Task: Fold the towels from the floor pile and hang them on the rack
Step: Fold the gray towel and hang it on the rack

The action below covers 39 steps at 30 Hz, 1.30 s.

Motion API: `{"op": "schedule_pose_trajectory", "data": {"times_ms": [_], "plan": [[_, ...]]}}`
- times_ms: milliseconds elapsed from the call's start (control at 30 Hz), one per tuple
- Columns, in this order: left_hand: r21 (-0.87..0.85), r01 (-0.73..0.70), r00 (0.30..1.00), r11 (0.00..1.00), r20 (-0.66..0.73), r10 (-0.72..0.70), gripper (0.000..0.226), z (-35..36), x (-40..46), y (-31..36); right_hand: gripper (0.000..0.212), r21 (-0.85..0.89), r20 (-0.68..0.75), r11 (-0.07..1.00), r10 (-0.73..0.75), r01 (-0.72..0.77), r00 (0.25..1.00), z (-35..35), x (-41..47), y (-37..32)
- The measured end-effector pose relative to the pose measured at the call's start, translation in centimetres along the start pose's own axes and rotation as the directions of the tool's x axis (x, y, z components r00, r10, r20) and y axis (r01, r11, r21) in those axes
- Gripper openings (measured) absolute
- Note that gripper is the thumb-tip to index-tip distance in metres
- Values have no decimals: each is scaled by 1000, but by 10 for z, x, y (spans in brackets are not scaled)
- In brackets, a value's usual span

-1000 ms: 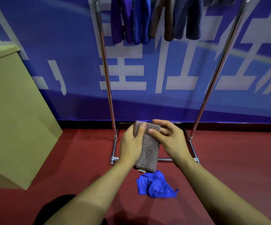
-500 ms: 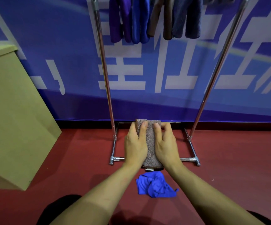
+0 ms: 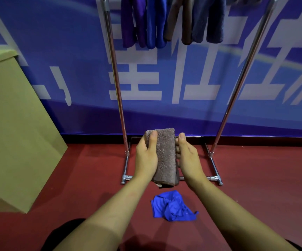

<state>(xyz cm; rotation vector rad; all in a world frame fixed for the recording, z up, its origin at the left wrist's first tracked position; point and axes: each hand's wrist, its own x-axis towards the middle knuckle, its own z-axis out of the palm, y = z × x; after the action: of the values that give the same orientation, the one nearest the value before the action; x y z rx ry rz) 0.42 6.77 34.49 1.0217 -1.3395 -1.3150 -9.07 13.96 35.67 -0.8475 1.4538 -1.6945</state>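
Observation:
A folded grey-brown towel point(image 3: 165, 156) is held upright in front of me as a narrow strip. My left hand point(image 3: 146, 156) grips its left edge with the thumb over the top corner. My right hand point(image 3: 189, 158) presses against its right edge, thumb up, fingers behind the cloth. Below them a crumpled blue towel point(image 3: 172, 206) lies on the red floor. The metal rack point(image 3: 118, 98) stands just beyond, with several purple, blue, brown and grey towels point(image 3: 172, 22) hanging folded from its top bar.
A tan cardboard box point(image 3: 14, 127) stands on the floor at the left. A blue banner wall point(image 3: 182, 78) closes off the space right behind the rack. The rack's base bars point(image 3: 213, 167) lie on the red floor point(image 3: 264, 178).
My right hand has slid off the towel's front to its right edge, uncovering the folded face. The towel now stands straighter. The blue towel has not moved.

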Motion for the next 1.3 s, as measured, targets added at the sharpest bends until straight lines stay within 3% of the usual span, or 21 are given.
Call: {"op": "schedule_pose_trajectory", "data": {"times_ms": [167,267,367,467,600,833,1067,1300], "plan": [[30,-10,997,999,-82,12,32,-4,3,-4,26,19,97,1000,10,-12,995,2,-4,3],[148,-112,971,983,-194,140,37,-10,8,-9,19,14,120,1000,14,-16,993,2,-7,4],[141,-141,982,980,-104,156,27,-15,13,-11,23,12,135,1000,4,-6,991,3,-7,5],[139,-144,988,980,-30,149,31,-13,9,-8,25,13,107,1000,-11,10,994,4,-6,6],[50,-20,999,999,51,17,43,-9,1,-5,29,23,83,1000,-17,15,996,1,-2,6],[33,-106,961,994,262,93,15,0,-10,-8,28,21,10,1000,13,-14,1000,-4,2,11],[68,-130,934,989,343,100,27,2,-15,-5,23,36,-43,999,-11,13,999,-9,4,15],[72,-129,943,989,319,100,27,10,-17,-8,19,-48,-73,993,-109,106,991,-15,6,15]]}}
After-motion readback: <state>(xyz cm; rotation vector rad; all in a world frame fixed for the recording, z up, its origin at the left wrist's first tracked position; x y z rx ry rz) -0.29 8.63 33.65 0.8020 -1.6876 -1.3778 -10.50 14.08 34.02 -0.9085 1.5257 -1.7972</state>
